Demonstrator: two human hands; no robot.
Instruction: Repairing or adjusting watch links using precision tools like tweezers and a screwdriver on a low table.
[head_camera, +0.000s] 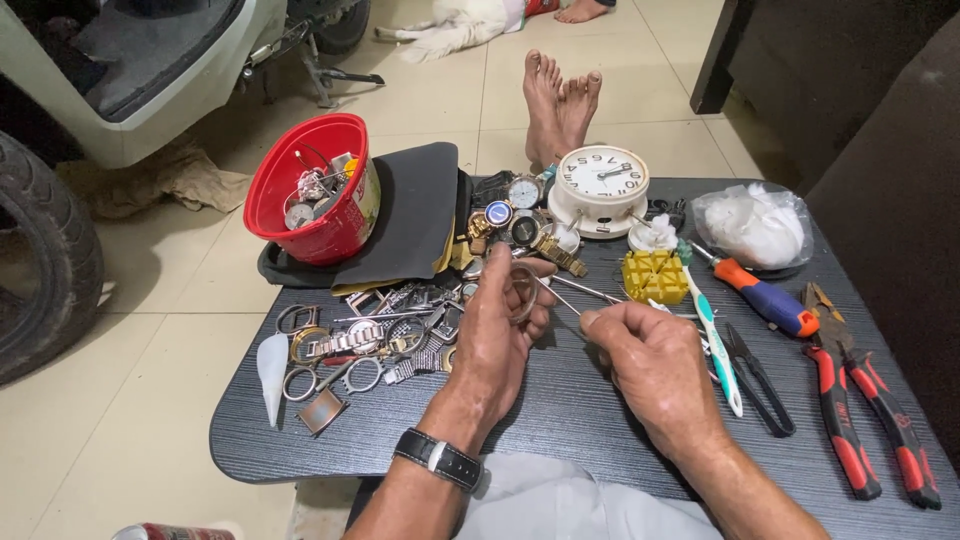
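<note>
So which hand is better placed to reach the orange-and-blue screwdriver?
Probably the right hand: it grips thin tweezers just beside the screwdriver, which lies on its side of the table. The left hand holds a small round watch part farther away.

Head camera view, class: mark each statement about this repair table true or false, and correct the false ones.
1. The left hand holds a small round ring-shaped part. True.
2. The right hand pinches a thin metal tool pointing toward the left hand. True.
3. The red bowl is empty. False: it holds watch parts and metal bits.
4. The white clock stands at the far side of the table. True.
5. The red-handled pliers lie left of the hands. False: they lie at the right edge.
6. The wristwatch is on the right wrist. False: it is on the left.
</note>
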